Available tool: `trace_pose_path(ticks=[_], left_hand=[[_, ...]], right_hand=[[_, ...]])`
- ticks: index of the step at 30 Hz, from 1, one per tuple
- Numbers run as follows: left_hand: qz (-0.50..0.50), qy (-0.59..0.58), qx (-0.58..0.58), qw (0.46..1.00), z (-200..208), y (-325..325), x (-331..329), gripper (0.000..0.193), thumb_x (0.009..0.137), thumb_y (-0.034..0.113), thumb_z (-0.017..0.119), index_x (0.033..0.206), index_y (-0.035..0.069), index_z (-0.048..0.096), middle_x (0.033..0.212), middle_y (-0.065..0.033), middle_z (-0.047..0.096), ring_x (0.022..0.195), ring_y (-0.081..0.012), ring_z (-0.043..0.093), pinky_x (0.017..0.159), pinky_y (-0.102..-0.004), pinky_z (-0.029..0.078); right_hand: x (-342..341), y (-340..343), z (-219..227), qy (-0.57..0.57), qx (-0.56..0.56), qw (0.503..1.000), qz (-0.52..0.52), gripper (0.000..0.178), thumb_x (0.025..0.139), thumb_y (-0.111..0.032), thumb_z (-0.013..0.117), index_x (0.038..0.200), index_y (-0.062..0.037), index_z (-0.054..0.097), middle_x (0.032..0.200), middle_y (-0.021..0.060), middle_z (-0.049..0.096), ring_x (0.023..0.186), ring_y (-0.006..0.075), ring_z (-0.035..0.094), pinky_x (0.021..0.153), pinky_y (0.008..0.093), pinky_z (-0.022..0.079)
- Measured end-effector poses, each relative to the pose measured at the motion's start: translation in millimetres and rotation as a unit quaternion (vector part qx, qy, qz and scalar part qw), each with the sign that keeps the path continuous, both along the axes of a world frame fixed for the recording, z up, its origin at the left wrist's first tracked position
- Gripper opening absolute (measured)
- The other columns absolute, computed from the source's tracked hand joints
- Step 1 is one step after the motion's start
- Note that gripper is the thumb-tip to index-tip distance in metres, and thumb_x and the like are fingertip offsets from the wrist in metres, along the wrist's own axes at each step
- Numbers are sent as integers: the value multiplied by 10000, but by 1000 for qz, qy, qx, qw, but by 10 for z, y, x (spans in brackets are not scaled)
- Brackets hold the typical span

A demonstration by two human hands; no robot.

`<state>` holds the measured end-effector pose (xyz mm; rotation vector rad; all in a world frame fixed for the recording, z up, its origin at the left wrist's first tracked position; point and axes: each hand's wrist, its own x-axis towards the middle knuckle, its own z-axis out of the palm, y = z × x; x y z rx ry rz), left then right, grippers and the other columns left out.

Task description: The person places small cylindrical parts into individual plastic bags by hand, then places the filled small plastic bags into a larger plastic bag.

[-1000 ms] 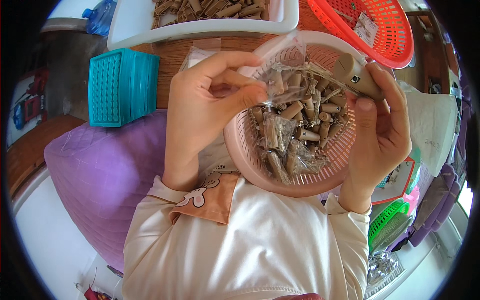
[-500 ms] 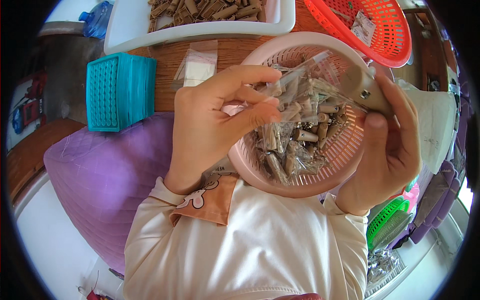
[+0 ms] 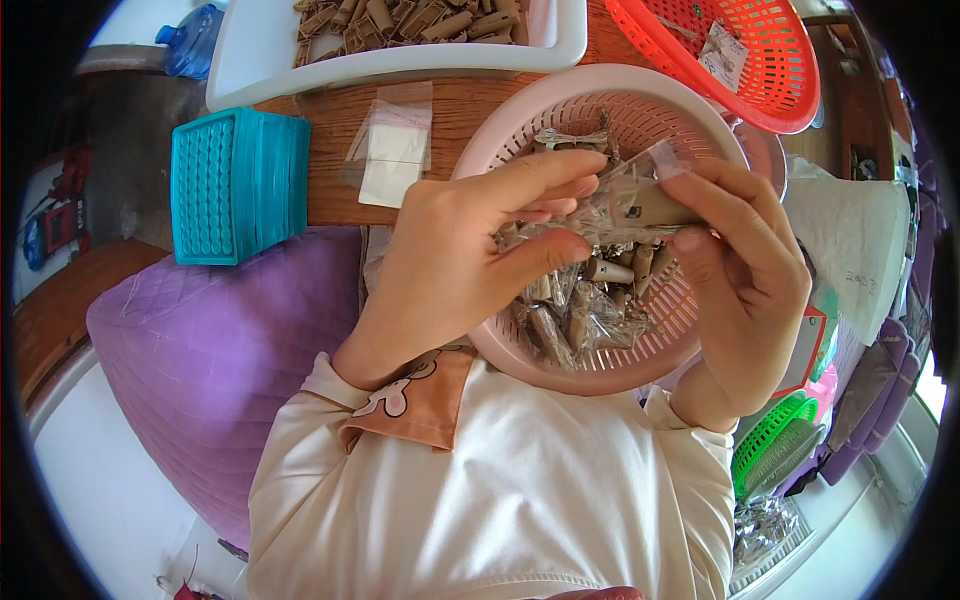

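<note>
My right hand (image 3: 745,255) grips a brown plastic casing (image 3: 662,206) with a small dark square opening at its end. The casing now sits in the mouth of a clear plastic bag (image 3: 608,205). My left hand (image 3: 490,240) is curled around the bag's other side, thumb below and fingers above. Both hands are over a pink slotted basket (image 3: 510,350). Inside it lie several bagged brown pieces (image 3: 590,320), partly hidden by my hands.
A white tub (image 3: 400,66) of brown pieces (image 3: 420,20) stands at the back. Left of the basket are flat clear bags (image 3: 392,165) and a stack of teal trays (image 3: 238,185). A red basket (image 3: 765,105) is at the back right. Purple quilted cloth (image 3: 220,350) lies at left.
My right hand has moved left, bringing the casing from beside the clear bag into its mouth. My left hand has shifted slightly right, its thumb and fingers spread wider around the bag.
</note>
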<state>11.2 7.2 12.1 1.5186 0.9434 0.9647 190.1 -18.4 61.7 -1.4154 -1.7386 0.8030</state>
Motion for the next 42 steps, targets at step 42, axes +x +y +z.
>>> trace_pose_path(ticks=[42], left_hand=[[169, 128, 500, 839, -59, 111, 95, 192, 573, 67, 694, 757, 99, 647, 925, -53, 600, 622, -112, 468, 517, -199, 355]], right_hand=[[-186, -4, -204, -19, -53, 998, -12, 145, 772, -36, 544, 899, 17, 590, 681, 113, 585, 593, 180, 569, 524, 247, 438]])
